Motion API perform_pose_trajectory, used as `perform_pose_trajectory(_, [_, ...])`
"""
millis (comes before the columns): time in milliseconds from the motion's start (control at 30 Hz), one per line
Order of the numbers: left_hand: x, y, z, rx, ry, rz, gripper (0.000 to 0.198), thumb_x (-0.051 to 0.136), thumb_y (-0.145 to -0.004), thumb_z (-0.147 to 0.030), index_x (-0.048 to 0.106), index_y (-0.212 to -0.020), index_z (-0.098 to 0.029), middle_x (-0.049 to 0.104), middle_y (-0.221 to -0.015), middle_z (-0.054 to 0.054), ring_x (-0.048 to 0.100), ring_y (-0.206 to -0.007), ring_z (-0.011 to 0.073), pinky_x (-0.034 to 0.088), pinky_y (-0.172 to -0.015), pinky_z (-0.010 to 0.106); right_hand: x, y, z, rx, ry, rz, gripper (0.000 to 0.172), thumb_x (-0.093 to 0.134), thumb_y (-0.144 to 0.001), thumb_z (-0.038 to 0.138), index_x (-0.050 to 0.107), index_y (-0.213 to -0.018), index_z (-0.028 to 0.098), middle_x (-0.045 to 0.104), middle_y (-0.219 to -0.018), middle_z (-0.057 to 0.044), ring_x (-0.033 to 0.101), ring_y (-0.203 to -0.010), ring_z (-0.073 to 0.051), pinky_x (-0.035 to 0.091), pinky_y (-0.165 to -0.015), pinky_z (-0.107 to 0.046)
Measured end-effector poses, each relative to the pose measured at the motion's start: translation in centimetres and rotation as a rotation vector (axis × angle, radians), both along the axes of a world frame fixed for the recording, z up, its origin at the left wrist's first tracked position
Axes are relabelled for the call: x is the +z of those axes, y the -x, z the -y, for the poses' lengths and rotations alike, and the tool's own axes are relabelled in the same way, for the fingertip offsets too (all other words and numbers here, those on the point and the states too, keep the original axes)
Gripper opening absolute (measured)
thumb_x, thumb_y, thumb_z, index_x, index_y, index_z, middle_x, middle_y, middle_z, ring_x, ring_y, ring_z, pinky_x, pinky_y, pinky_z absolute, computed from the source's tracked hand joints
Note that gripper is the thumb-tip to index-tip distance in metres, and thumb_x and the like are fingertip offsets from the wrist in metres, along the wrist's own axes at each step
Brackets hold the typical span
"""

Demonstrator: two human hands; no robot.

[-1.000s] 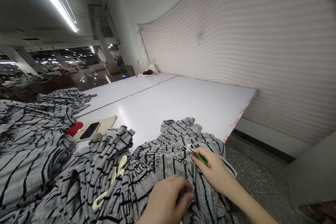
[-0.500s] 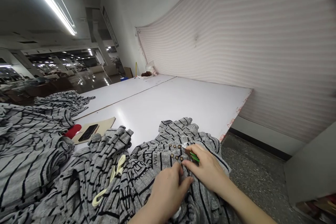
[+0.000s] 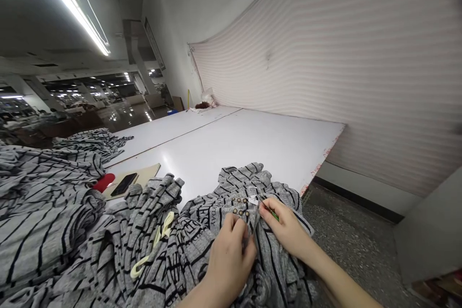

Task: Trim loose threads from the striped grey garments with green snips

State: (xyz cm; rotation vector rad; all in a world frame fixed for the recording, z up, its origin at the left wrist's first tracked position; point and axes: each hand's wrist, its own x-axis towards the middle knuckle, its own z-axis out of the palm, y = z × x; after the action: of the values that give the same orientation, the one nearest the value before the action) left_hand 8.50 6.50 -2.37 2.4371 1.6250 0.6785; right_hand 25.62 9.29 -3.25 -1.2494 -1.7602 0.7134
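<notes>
pinching the striped garment [image 3: 202,245] just below its buttons [image 3: 240,206], the left hand [image 3: 231,252] has slid up beside the right hand [image 3: 287,226], which grips green snips [image 3: 270,210] by them; the garment lies at the worktop [image 3: 234,144] near edge.

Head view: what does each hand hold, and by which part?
The right hand holds a green-handled tool by its handle; the left hand pinches the grey striped garment just below its buttons.
</notes>
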Motion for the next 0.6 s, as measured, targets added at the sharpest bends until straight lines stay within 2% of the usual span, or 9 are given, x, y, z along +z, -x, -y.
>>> perform_pose_trajectory(167, [-0.4,0.7,0.3,-0.104,-0.250,0.118,0.015,0.039,-0.084,-0.009,0.045,-0.093,-0.020,0.049,-0.076,0.001,0.050,-0.062,0.0147,0.040,-0.056,0.023,1.2,0.0,1.8,0.156,0.105,-0.173,0.028,0.039,-0.096,0.042,0.049,-0.083,0.019,0.048,-0.079,0.001,0.047,-0.075,-0.014,0.039,-0.066,-0.024])
perform_pose_trajectory(333, [0.3,1.1,0.7,-0.142,-0.372,0.149,0.012,0.042,-0.089,-0.010,0.048,-0.088,-0.020,0.048,-0.078,0.002,0.050,-0.065,0.0134,0.043,-0.061,0.022,1.9,-0.5,3.6,0.216,0.151,-0.111,0.019,0.051,-0.091,0.035,0.053,-0.081,0.019,0.052,-0.081,0.000,0.050,-0.077,-0.015,0.041,-0.068,-0.024])
perform_pose_trajectory(433, [0.5,1.4,0.9,-0.111,-0.378,0.171,0.014,0.043,-0.088,-0.007,0.049,-0.089,-0.020,0.050,-0.084,0.004,0.053,-0.073,0.0141,0.045,-0.068,0.022,1.8,-1.1,3.9,0.173,0.113,-0.068,0.010,0.057,-0.087,0.030,0.059,-0.094,0.023,0.057,-0.092,-0.001,0.055,-0.084,-0.016,0.044,-0.073,-0.025])
perform_pose_trajectory(600, [0.5,1.7,1.0,-0.120,-0.373,0.190,0.014,0.044,-0.087,-0.006,0.048,-0.087,-0.019,0.050,-0.084,0.004,0.052,-0.074,0.0134,0.045,-0.069,0.022,1.3,-1.3,3.9,0.039,-0.099,0.151,0.023,0.051,-0.091,0.030,0.060,-0.112,0.027,0.060,-0.101,-0.005,0.057,-0.087,-0.019,0.044,-0.075,-0.030])
